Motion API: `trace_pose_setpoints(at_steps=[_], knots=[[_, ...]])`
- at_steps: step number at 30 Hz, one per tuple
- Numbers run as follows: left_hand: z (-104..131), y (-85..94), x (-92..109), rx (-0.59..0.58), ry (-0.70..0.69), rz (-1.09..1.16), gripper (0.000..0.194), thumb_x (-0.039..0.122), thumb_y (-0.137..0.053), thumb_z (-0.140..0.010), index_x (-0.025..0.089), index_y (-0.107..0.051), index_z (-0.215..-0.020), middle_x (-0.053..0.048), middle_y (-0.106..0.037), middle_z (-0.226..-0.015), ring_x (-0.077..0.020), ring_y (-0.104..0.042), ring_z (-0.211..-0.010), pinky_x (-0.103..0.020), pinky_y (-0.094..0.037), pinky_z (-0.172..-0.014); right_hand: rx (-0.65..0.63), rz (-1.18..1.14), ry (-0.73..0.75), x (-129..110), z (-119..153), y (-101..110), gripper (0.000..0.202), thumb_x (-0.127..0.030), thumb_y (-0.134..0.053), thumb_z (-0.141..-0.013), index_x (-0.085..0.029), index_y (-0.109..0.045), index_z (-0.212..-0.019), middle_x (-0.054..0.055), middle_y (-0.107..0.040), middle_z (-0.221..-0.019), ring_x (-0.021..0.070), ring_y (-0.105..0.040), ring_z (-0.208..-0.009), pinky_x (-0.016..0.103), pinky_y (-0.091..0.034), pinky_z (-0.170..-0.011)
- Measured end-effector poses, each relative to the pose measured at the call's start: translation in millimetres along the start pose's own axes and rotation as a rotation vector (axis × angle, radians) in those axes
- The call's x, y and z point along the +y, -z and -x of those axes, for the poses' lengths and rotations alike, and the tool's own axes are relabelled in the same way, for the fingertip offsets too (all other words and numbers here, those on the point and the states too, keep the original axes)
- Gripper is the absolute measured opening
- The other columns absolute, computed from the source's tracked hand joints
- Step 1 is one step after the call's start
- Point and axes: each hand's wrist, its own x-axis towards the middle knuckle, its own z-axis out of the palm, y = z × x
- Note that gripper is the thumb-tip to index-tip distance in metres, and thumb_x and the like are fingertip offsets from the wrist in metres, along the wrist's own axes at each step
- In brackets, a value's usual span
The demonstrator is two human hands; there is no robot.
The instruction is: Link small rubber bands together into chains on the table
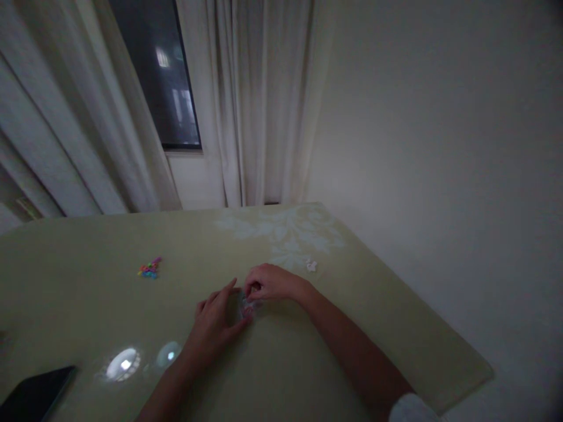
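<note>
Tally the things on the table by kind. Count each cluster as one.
Multicoloured cluster: 1
White cluster: 1
Clear plastic item: 1
Dark flat device: 1
Total: 4

Left out: a blurred thing at the left edge, too unclear to sort.

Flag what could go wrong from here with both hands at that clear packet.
The left hand and right hand partly hide the small clear packet, so a slip might go unseen.

The white pieces lie just beyond the right wrist; an outward sweep could knock them.

The coloured pieces sit loose on the table, so a bump might scatter them.
</note>
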Motion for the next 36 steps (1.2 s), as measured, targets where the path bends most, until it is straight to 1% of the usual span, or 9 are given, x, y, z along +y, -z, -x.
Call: trace_pose_setpoints(at_steps=[3,10,13,16,21,24,27,32,36], knots=[[0.4,1.0,-2.2,-0.004,-0.013,-0.01,0.08,0.049,-0.069,-0.087,0.026,-0.038,-0.157,-0.012,-0.069,-0.139,-0.0364,-0.058,-0.131,-0.055,-0.039,-0.108,-0.073,0.065,0.022,-5.8,4.0,-0.7,0.012,-0.024,-0.075,-0.09,-0.024,-0.082,-0.099,0.0,-0.07,-0.086,0.0138,-0.061,-0.077,0.023,-0.036,-0.065],[0.3,0.8,-3.6,-0.017,-0.001,-0.017,0.079,0.045,-0.07,-0.086,0.026,-0.038,-0.156,-0.012,-0.068,-0.14,-0.0352,-0.058,-0.132,-0.053,-0.038,-0.108,-0.126,0.194,0.007,-19.7,3.7,0.9,0.015,-0.026,-0.07,-0.092,-0.028,-0.081,-0.102,0.002,-0.074,-0.098,0.0178,-0.065,-0.088,0.025,-0.039,-0.066],[0.0,0.9,-2.2,-0.003,-0.013,-0.032,0.079,0.047,-0.07,-0.085,0.025,-0.04,-0.155,-0.012,-0.068,-0.14,-0.0357,-0.058,-0.131,-0.052,-0.038,-0.108,-0.138,0.249,-0.028,-28.3,3.9,4.5,0.015,-0.027,-0.071,-0.092,-0.028,-0.081,-0.103,0.004,-0.075,-0.102,0.0199,-0.067,-0.091,0.025,-0.042,-0.067],[-0.5,2.4,0.1,0.0,-0.023,-0.037,0.076,0.048,-0.067,-0.088,0.023,-0.04,-0.155,-0.013,-0.067,-0.141,-0.0352,-0.058,-0.131,-0.052,-0.038,-0.108,-0.149,0.309,-0.067,-36.9,3.5,4.7,0.013,-0.027,-0.071,-0.091,-0.026,-0.081,-0.099,0.005,-0.076,-0.103,0.0214,-0.069,-0.089,0.026,-0.044,-0.067],[-1.6,4.2,2.0,-0.008,-0.026,-0.025,0.075,0.048,-0.066,-0.089,0.023,-0.04,-0.155,-0.014,-0.067,-0.141,-0.0353,-0.057,-0.132,-0.052,-0.038,-0.108,-0.137,0.361,-0.091,-41.3,-1.1,-6.0,0.014,-0.025,-0.067,-0.091,-0.021,-0.079,-0.099,0.009,-0.078,-0.104,0.0254,-0.072,-0.089,0.029,-0.047,-0.065],[-2.1,2.9,0.6,0.004,-0.025,-0.027,0.075,0.047,-0.068,-0.088,0.025,-0.042,-0.155,-0.013,-0.067,-0.141,-0.0354,-0.058,-0.132,-0.052,-0.039,-0.108,-0.107,0.371,-0.096,-39.8,-4.9,-13.2,0.014,-0.021,-0.065,-0.09,-0.019,-0.078,-0.097,0.012,-0.078,-0.105,0.0265,-0.073,-0.09,0.03,-0.049,-0.066],[-2.1,1.8,-0.8,-0.001,-0.024,-0.032,0.075,0.045,-0.068,-0.088,0.024,-0.041,-0.155,-0.013,-0.066,-0.142,-0.0353,-0.057,-0.133,-0.052,-0.038,-0.109,-0.096,0.353,-0.103,-40.4,-5.5,-13.2,0.014,-0.019,-0.065,-0.091,-0.017,-0.077,-0.097,0.014,-0.077,-0.103,0.0261,-0.072,-0.089,0.03,-0.05,-0.068],[-1.5,2.1,-0.8,-0.009,-0.025,-0.034,0.076,0.045,-0.068,-0.088,0.022,-0.041,-0.155,-0.014,-0.066,-0.142,-0.0356,-0.056,-0.133,-0.052,-0.037,-0.108,-0.083,0.289,-0.105,-39.5,2.1,2.1,0.013,-0.022,-0.065,-0.093,-0.021,-0.077,-0.097,0.008,-0.075,-0.102,0.0222,-0.069,-0.09,0.027,-0.045,-0.069],[-1.3,2.5,-1.5,-0.016,-0.021,-0.021,0.075,0.045,-0.069,-0.087,0.025,-0.043,-0.154,-0.013,-0.066,-0.142,-0.0356,-0.056,-0.134,-0.052,-0.036,-0.109,-0.017,0.161,-0.053,-26.8,7.5,10.3,0.012,-0.022,-0.067,-0.094,-0.021,-0.077,-0.1,0.004,-0.073,-0.1,0.0185,-0.065,-0.089,0.025,-0.041,-0.071]])
